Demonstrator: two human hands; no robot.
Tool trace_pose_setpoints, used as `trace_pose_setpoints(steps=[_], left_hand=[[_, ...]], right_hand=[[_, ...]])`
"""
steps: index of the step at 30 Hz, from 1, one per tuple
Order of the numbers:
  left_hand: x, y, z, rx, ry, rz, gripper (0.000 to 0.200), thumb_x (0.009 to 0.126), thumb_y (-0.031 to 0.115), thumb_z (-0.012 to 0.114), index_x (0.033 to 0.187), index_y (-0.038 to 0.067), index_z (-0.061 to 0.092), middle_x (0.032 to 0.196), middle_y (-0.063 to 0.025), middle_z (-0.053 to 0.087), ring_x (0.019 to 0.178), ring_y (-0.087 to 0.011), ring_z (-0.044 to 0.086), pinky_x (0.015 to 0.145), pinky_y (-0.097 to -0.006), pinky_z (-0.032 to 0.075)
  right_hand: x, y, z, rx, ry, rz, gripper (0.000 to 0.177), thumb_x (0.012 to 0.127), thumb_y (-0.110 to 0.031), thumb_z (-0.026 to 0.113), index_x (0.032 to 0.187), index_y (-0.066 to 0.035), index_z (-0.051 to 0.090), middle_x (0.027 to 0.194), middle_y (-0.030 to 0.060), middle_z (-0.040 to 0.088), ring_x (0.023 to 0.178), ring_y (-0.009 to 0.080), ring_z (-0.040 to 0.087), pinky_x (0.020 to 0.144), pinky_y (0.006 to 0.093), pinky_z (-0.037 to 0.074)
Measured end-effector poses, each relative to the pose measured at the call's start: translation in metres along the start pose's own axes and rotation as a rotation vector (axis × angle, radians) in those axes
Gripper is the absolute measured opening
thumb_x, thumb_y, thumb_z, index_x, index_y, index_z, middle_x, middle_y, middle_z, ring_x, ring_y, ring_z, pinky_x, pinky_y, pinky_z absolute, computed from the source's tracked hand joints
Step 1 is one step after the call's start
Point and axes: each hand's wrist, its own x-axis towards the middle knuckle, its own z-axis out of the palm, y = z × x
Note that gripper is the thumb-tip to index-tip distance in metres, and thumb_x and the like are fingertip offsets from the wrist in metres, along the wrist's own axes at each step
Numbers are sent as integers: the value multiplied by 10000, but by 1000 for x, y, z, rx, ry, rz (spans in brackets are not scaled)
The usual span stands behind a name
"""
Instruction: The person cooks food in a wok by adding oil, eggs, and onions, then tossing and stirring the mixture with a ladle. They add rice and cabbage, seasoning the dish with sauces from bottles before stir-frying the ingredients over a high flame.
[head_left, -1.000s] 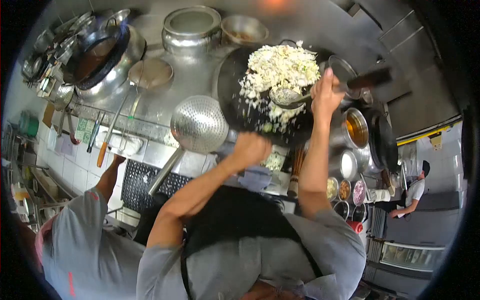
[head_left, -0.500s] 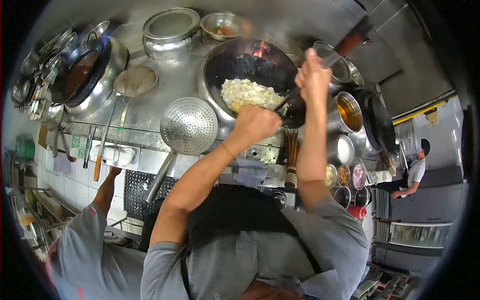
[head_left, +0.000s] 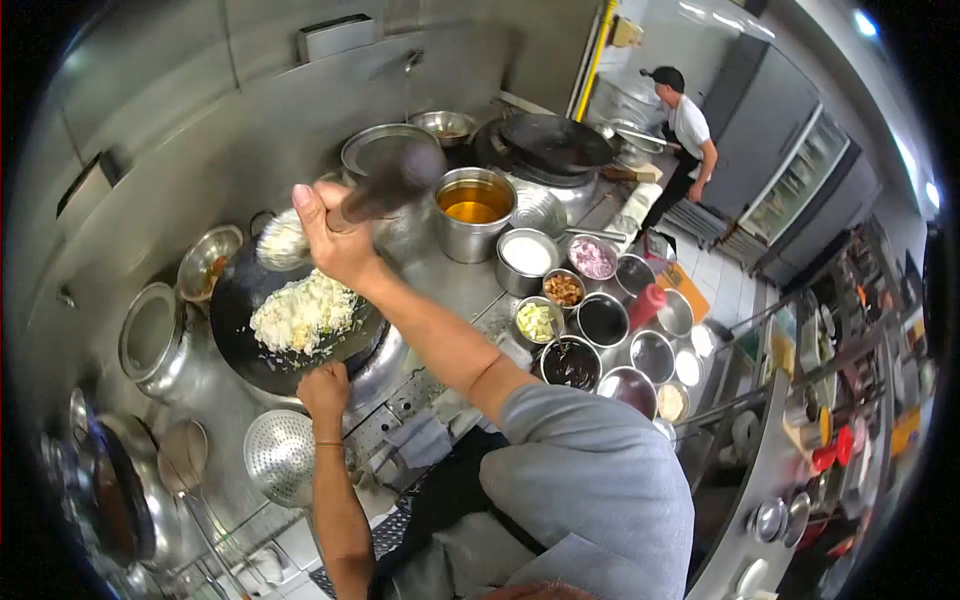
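A black wok (head_left: 232,325) sits on the stove with a mound of white and yellow fried rice (head_left: 305,312) in it. My left hand (head_left: 325,390) is closed at the wok's near rim; the exact grip is hidden under the fingers. Over the wok's right side, my right hand (head_left: 338,240) is wrapped around the handle of a ladle (head_left: 385,188), its thumb stretched along it. The handle's end is blurred and points up to the right. The ladle's bowl, near the wok's far rim, has some rice in it.
A perforated strainer (head_left: 280,458) lies beside my left forearm. To the right are a pot of amber liquid (head_left: 475,208), a white-filled pot (head_left: 528,253) and several ingredient containers. A lidded pot (head_left: 150,330) stands left. A co-worker (head_left: 690,130) stands at the back right.
My view has swung to the right, bringing more containers and shelves into sight. The ladle's bowl has moved from low in the wok to its far rim. My left hand stays at the wok.
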Motion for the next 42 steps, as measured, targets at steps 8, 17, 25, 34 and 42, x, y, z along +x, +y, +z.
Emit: trace_pose_setpoints(steps=[8, 17, 25, 34, 42], left_hand=[[-3, -7, 7, 27, 49, 70, 396, 861, 319, 508, 643, 29, 665, 677, -229, 629, 611, -420, 615, 617, -511, 492], [-1, -17, 15, -16, 48, 56, 409, 864, 329, 526, 620, 24, 648, 672, -222, 629, 614, -417, 617, 613, -501, 496], [0, -9, 4, -42, 9, 88, 379, 851, 328, 524, 655, 45, 683, 682, -215, 641, 628, -419, 625, 650, -502, 508], [-28, 18, -42, -126, 98, 192, 260, 835, 260, 571, 639, 132, 688, 649, -134, 649, 573, -320, 638, 548, -444, 510], [-44, 21, -32, -176, 129, 68, 328, 819, 245, 572, 539, 90, 645, 548, -164, 590, 506, -357, 605, 518, -453, 495]], right_hand=[[-79, 131, 33, -148, -180, 446, 355, 947, -238, 574, 693, 5, 515, 512, 17, 447, 508, 111, 407, 461, 351, 332], [-93, 111, 62, -9, -142, 379, 401, 942, -263, 574, 654, 11, 529, 519, -4, 465, 508, 114, 427, 477, 322, 373], [-63, 159, -6, -87, 141, 296, 429, 937, -293, 592, 590, -59, 499, 499, -46, 435, 478, 74, 369, 434, 311, 307], [-103, 93, 21, 65, -217, 672, 432, 941, -306, 593, 566, -121, 484, 497, -64, 434, 411, 43, 367, 386, 250, 266], [-93, 86, 25, 255, -239, 604, 440, 969, -275, 558, 606, -127, 356, 469, -57, 288, 351, 62, 264, 339, 263, 203]])
